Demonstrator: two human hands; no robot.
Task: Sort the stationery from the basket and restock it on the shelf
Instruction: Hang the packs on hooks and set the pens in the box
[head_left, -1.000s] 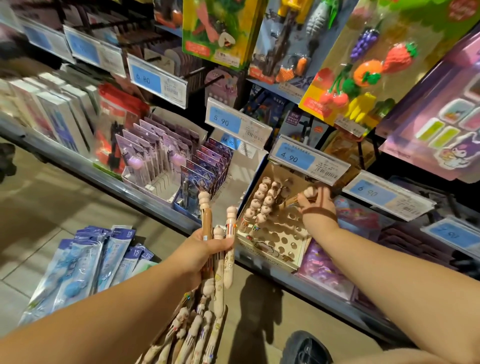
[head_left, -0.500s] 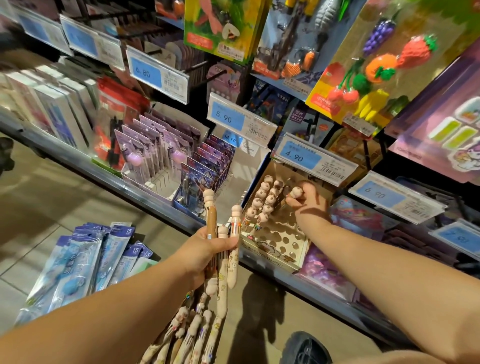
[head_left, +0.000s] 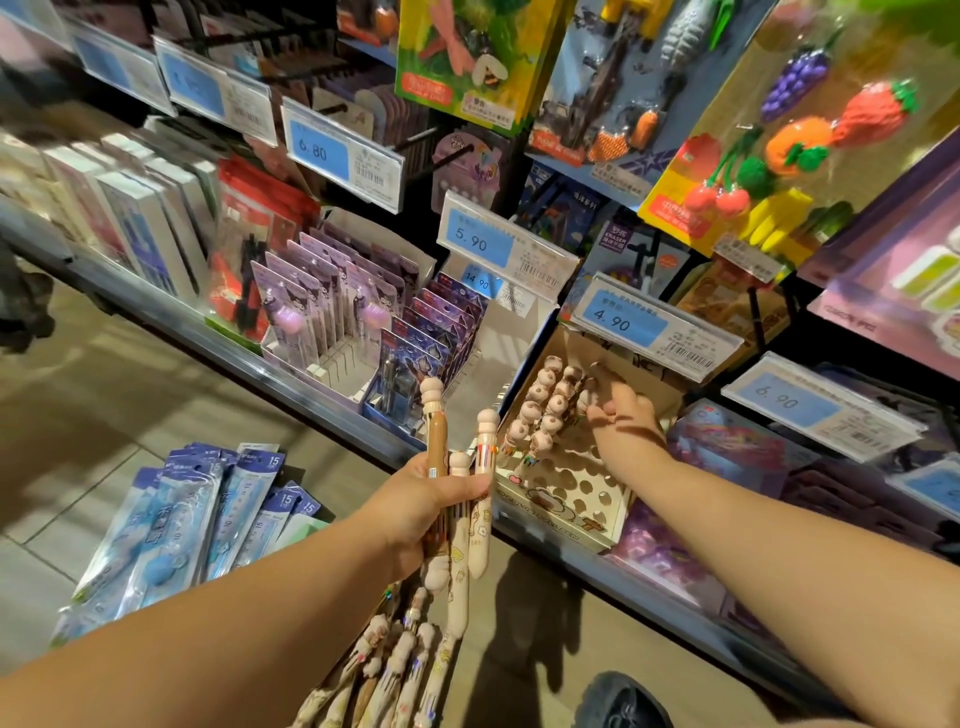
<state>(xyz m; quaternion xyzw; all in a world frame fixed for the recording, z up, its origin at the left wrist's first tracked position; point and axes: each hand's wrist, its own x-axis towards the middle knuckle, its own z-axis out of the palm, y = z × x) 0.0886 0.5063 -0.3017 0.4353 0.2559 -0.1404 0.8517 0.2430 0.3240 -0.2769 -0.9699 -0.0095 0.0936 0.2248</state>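
My left hand (head_left: 421, 499) grips a bundle of cream and brown pens (head_left: 480, 467) with round character tops, held upright in front of the shelf. More of the same pens (head_left: 395, 670) lie below it at the bottom edge; what holds them is out of view. A cardboard display box (head_left: 566, 499) with rows of round holes sits on the shelf, with several pens (head_left: 545, 410) standing at its back left. My right hand (head_left: 623, 415) reaches into the box, thumb and fingertips pinching the top of one pen (head_left: 584, 399) beside the standing ones.
Price tags such as the 4.90 tag (head_left: 654, 327) jut out above the box. Purple carded pens (head_left: 332, 306) stand to the left on the shelf. Blue packets (head_left: 197, 514) lie on the floor at the left. A dark shoe (head_left: 623, 701) is at the bottom.
My right hand has carried one pen from the box's back right down and left, next to the standing pens. My left hand has kept its bundle almost still.
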